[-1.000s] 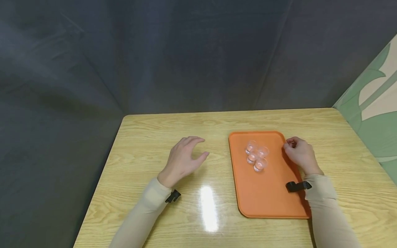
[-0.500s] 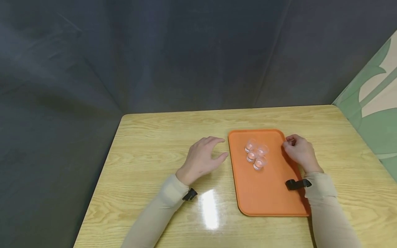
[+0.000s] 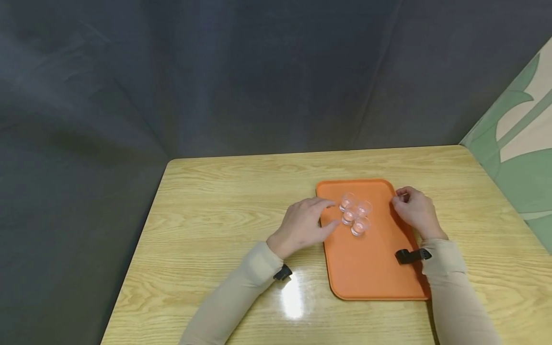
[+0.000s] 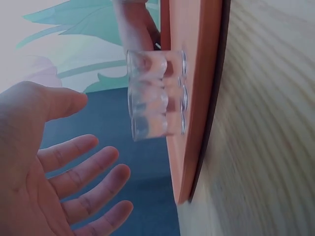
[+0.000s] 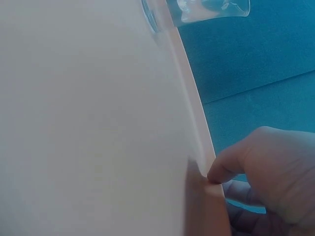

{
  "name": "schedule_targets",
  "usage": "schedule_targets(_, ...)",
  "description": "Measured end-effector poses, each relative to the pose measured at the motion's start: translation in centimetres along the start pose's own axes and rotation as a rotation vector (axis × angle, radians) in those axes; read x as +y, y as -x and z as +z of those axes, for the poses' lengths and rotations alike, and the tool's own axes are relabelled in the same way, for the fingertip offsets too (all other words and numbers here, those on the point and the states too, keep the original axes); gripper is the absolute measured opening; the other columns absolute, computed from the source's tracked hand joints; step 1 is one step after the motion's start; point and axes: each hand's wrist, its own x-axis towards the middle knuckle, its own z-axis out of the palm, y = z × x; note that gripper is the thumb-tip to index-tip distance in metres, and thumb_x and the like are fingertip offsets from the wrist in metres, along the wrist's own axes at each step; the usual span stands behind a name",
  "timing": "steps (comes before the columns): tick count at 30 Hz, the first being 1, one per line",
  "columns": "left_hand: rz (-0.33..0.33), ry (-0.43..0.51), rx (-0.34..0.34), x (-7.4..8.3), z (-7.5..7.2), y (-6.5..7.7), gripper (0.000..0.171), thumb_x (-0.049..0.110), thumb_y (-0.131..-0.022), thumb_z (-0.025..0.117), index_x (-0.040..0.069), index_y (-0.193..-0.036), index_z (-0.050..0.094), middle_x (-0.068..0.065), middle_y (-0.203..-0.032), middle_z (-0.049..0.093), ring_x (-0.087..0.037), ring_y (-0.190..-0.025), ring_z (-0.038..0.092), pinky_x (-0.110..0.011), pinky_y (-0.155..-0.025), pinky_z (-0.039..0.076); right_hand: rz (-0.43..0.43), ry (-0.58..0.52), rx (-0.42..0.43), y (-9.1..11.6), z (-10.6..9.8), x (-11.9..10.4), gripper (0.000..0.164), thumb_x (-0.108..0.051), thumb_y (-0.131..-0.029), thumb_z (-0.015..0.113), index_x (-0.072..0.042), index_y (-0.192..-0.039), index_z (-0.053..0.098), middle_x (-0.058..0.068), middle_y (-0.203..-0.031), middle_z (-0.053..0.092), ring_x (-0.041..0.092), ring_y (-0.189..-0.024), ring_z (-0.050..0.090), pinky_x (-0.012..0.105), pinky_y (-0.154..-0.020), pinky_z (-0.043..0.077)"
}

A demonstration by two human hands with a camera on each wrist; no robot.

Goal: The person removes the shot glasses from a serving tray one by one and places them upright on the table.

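Observation:
Several small clear shot glasses [image 3: 348,217] stand in a tight cluster on the far half of an orange tray [image 3: 379,270]. My left hand [image 3: 304,223] reaches over the tray's left rim with thumb and fingers spread, just left of the cluster. In the left wrist view the same glasses [image 4: 147,127] stand apart from the fingertips, and the palm holds nothing. At the tray's right side my right hand [image 3: 417,214] pinches the rim. The right wrist view has the thumb over the rim [image 5: 192,98] and the other fingers outside it.
The tray lies on a light wood-grain table [image 3: 224,206], right of its middle. A dark curtain [image 3: 276,81] hangs behind and to the left. On the right is a panel [image 3: 523,158] with a green leaf pattern. Both wrists wear black camera straps.
My left hand has moved right across the table, from beside the tray to over its left rim, fingers still spread. The right hand has stayed at the right rim; the glasses have not moved.

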Motion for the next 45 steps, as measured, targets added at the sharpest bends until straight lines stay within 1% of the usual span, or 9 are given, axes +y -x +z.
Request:
schedule_targets(6, 0.016, -0.034, -0.01, 1.1, 0.9, -0.8, 0.044, 0.046, -0.104, 0.064, 0.021, -0.14, 0.07, 0.004, -0.132, 0.074, -0.014, -0.119, 0.072, -0.033, -0.091, 0.059, 0.012, -0.02, -0.015, -0.1, 0.1, -0.2, 0.044, -0.026, -0.105, 0.055, 0.009, -0.131, 0.059, 0.023, -0.103, 0.065, 0.032, -0.085, 0.062, 0.029, -0.064, 0.047)
schedule_targets(10, 0.032, -0.055, -0.024, 1.8, 1.4, -1.4, 0.04, 0.046, -0.102, 0.065, 0.026, -0.136, 0.071, 0.01, -0.115, 0.075, -0.006, -0.097, 0.069, -0.024, -0.076, 0.053, 0.011, -0.024, -0.013, -0.2, 0.2, -0.2, 0.043, -0.026, -0.105, 0.055, 0.008, -0.131, 0.059, 0.022, -0.101, 0.065, 0.031, -0.084, 0.061, 0.03, -0.064, 0.047)
schedule_targets(15, 0.076, -0.054, -0.043, 2.6, 2.2, -2.2, 0.036, 0.049, -0.104, 0.062, 0.028, -0.132, 0.072, 0.011, -0.096, 0.071, 0.0, -0.074, 0.056, -0.017, -0.06, 0.041, 0.004, -0.025, -0.004, -0.2, 0.0, -0.3, 0.042, -0.025, -0.105, 0.055, 0.008, -0.129, 0.06, 0.021, -0.1, 0.064, 0.032, -0.084, 0.061, 0.03, -0.063, 0.046)
schedule_targets(18, 0.098, -0.089, -0.032, 2.9, 2.8, -2.7, 0.037, 0.049, -0.105, 0.061, 0.03, -0.134, 0.072, 0.014, -0.099, 0.072, 0.002, -0.075, 0.058, -0.016, -0.06, 0.042, 0.002, -0.028, 0.0, -0.2, 0.0, -0.3, 0.041, -0.025, -0.104, 0.055, 0.008, -0.128, 0.06, 0.021, -0.1, 0.064, 0.032, -0.083, 0.061, 0.03, -0.064, 0.046)
schedule_targets(23, 0.09, -0.172, -0.042, 3.3, 3.8, -2.9, 0.025, 0.047, -0.103, 0.061, 0.032, -0.119, 0.073, 0.018, -0.114, 0.074, -0.001, -0.082, 0.066, -0.021, -0.061, 0.044, -0.005, -0.027, -0.003, -0.1, 0.1, -0.2, 0.041, -0.025, -0.104, 0.055, 0.008, -0.128, 0.06, 0.021, -0.099, 0.064, 0.03, -0.081, 0.06, 0.031, -0.062, 0.046)
schedule_targets(29, 0.059, -0.194, -0.063, 3.7, 4.3, -3.1, 0.024, 0.051, -0.101, 0.064, 0.032, -0.116, 0.069, 0.019, -0.106, 0.072, -0.002, -0.075, 0.062, -0.022, -0.057, 0.042, 0.006, -0.027, 0.0, 0.0, 0.1, -0.2, 0.041, -0.025, -0.104, 0.056, 0.008, -0.128, 0.06, 0.022, -0.1, 0.065, 0.031, -0.082, 0.061, 0.031, -0.061, 0.046)
schedule_targets(34, 0.056, -0.2, -0.065, 3.9, 4.6, -3.1, 0.028, 0.052, -0.101, 0.064, 0.032, -0.12, 0.069, 0.018, -0.109, 0.073, -0.002, -0.073, 0.061, -0.02, -0.055, 0.04, 0.018, -0.023, 0.001, 0.0, 0.0, -0.2, 0.041, -0.025, -0.104, 0.056, 0.008, -0.129, 0.061, 0.022, -0.1, 0.065, 0.031, -0.083, 0.061, 0.03, -0.063, 0.046)
schedule_targets(41, 0.061, -0.181, -0.032, 3.7, 4.8, -3.1, 0.015, 0.04, -0.102, 0.059, 0.029, -0.109, 0.069, 0.016, -0.09, 0.065, -0.002, -0.064, 0.053, -0.021, -0.052, 0.038, 0.017, -0.018, 0.001, 0.0, 0.0, -0.1, 0.041, -0.025, -0.104, 0.056, 0.007, -0.129, 0.061, 0.021, -0.101, 0.066, 0.031, -0.083, 0.06, 0.03, -0.064, 0.046)
schedule_targets(45, 0.058, -0.201, -0.039, 3.9, 5.1, -3.2, 0.019, 0.045, -0.101, 0.061, 0.03, -0.111, 0.068, 0.016, -0.094, 0.067, -0.003, -0.066, 0.055, -0.021, -0.053, 0.039, 0.017, -0.013, 0.005, 0.0, 0.0, -0.1, 0.042, -0.025, -0.104, 0.056, 0.007, -0.129, 0.061, 0.021, -0.101, 0.066, 0.031, -0.084, 0.061, 0.03, -0.065, 0.046)
